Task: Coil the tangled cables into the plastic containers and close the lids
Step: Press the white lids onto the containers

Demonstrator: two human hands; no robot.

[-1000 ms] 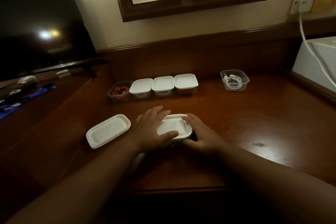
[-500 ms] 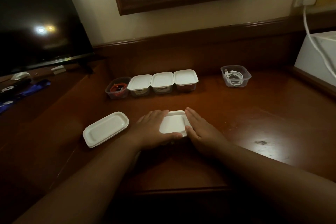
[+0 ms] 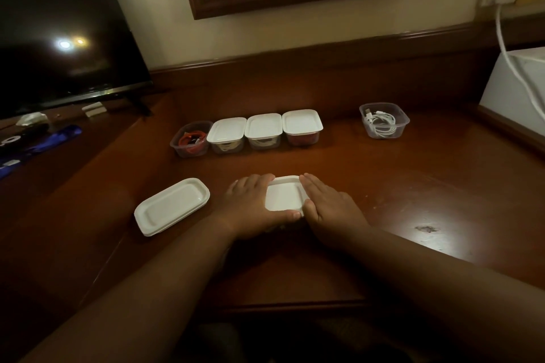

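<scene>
White rectangular plastic lid (image 3: 283,197) sits btwn my hands: left hand (image 3: 250,206) fingers flat on its left edge, right hand (image 3: 327,204) fingers straight, pressed together on right edge.

On the desk (image 3: 413,186), the left hand (image 3: 250,209) and right hand (image 3: 330,206) press flat on opposite edges of a white lid (image 3: 284,194) seated on a container, with stacked spare lids (image 3: 172,206) just left.

Left hand (image 3: 250,205), right hand (image 3: 328,203) flat, fingers straight, palms down.
</scene>
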